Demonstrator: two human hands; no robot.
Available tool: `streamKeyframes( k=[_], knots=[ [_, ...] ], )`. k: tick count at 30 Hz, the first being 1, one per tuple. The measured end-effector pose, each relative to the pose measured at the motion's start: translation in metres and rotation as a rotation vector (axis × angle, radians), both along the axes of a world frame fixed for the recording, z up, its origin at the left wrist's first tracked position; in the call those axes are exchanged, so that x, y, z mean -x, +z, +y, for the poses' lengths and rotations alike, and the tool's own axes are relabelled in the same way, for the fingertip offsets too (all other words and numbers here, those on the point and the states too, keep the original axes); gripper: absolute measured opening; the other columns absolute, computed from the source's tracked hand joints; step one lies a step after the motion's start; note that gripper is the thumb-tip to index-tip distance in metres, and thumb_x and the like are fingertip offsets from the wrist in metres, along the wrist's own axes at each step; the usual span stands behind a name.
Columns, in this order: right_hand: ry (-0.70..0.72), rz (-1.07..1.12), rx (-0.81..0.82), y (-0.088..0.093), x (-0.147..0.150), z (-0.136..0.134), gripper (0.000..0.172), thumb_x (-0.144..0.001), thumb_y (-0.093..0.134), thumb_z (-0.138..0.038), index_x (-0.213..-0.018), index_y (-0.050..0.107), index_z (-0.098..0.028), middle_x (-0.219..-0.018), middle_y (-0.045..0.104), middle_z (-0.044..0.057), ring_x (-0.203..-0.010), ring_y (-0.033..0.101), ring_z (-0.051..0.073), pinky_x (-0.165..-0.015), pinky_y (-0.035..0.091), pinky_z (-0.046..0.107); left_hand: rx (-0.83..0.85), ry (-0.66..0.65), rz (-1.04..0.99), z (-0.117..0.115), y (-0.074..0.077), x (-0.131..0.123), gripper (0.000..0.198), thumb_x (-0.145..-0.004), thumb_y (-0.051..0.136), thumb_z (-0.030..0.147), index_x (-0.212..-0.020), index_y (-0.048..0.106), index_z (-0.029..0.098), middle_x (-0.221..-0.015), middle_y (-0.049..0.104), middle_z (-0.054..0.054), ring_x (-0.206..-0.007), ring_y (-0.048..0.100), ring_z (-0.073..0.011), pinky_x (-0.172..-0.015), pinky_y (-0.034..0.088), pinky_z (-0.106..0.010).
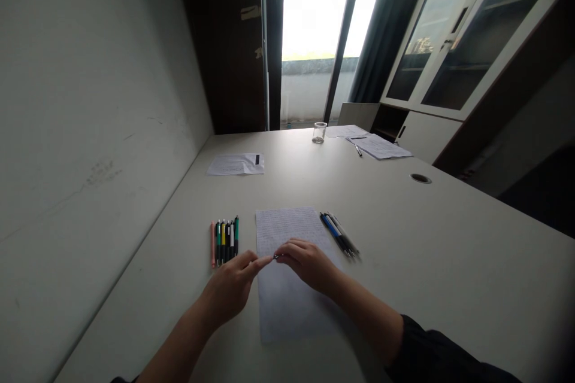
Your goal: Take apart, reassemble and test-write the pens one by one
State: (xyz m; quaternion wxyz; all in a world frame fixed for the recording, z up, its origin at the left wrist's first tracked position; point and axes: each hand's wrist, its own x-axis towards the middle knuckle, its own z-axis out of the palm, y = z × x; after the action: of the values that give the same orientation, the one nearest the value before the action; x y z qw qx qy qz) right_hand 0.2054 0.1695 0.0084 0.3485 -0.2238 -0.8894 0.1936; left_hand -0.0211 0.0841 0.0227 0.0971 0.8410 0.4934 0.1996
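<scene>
My left hand (231,287) and my right hand (308,260) meet above a sheet of handwritten paper (287,311). Between their fingertips shows a small dark, shiny bit of something (275,257), mostly covered by the fingers, so its kind is unclear. The left fingers are bent in, with the index finger reaching to that bit. Curled fingers of the right hand close around it from the other side. Left of the paper lies a row of several pens (227,239) in green, yellow, black, white and pink. A few more pens (338,234), blue and grey, lie beside its right edge.
Further back on the white table (296,176) are a creased sheet (236,164) at left, a glass (319,133), and a stack of papers (381,147) with a pen (358,151). A cable hole (420,178) sits at right. The wall (90,161) borders the left side.
</scene>
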Motion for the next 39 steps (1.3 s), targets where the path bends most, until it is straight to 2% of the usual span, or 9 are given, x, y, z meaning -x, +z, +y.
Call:
streamKeyframes(
  k=[12,17,21,39],
  knots=[
    [-0.028,-0.004,-0.033,0.0000,0.0004,0.0015,0.013,-0.097,0.057,-0.027,-0.096,0.067,-0.019,-0.084,0.071,0.006,-0.077,0.065,0.018,-0.071,0.051,0.028,-0.001,0.017,0.000,0.0005,-0.0035,0.0011,0.048,-0.098,0.038,0.009,-0.141,0.044,0.029,-0.109,0.061,-0.005,-0.087,0.059,-0.0150,-0.077,0.055,-0.028],
    [-0.022,-0.010,-0.028,-0.0015,0.0004,0.0012,0.013,-0.097,0.057,-0.028,-0.096,0.067,-0.019,-0.083,0.071,0.006,-0.077,0.065,0.018,-0.071,0.051,0.029,0.008,0.006,0.014,0.0001,-0.0012,0.0003,0.055,-0.097,0.038,0.006,-0.145,0.038,0.032,-0.108,0.060,-0.004,-0.085,0.059,-0.0153,-0.075,0.054,-0.027],
    [-0.012,-0.015,-0.016,-0.0016,0.0004,0.0008,0.012,-0.097,0.057,-0.027,-0.096,0.067,-0.019,-0.085,0.071,0.006,-0.079,0.065,0.018,-0.072,0.051,0.029,0.015,0.016,0.039,-0.0007,-0.0005,-0.0003,0.057,-0.097,0.037,0.004,-0.145,0.039,0.034,-0.106,0.059,-0.003,-0.083,0.059,-0.0149,-0.073,0.054,-0.026],
    [-0.062,-0.074,-0.044,-0.0018,0.0001,-0.0004,0.010,-0.096,0.058,-0.019,-0.096,0.068,-0.019,-0.087,0.073,0.004,-0.078,0.065,0.017,-0.072,0.049,0.028,0.023,0.013,0.047,0.0003,-0.0004,0.0002,0.057,-0.095,0.036,0.001,-0.143,0.043,0.031,-0.108,0.059,-0.004,-0.091,0.060,-0.0158,-0.082,0.055,-0.030]
  ],
)
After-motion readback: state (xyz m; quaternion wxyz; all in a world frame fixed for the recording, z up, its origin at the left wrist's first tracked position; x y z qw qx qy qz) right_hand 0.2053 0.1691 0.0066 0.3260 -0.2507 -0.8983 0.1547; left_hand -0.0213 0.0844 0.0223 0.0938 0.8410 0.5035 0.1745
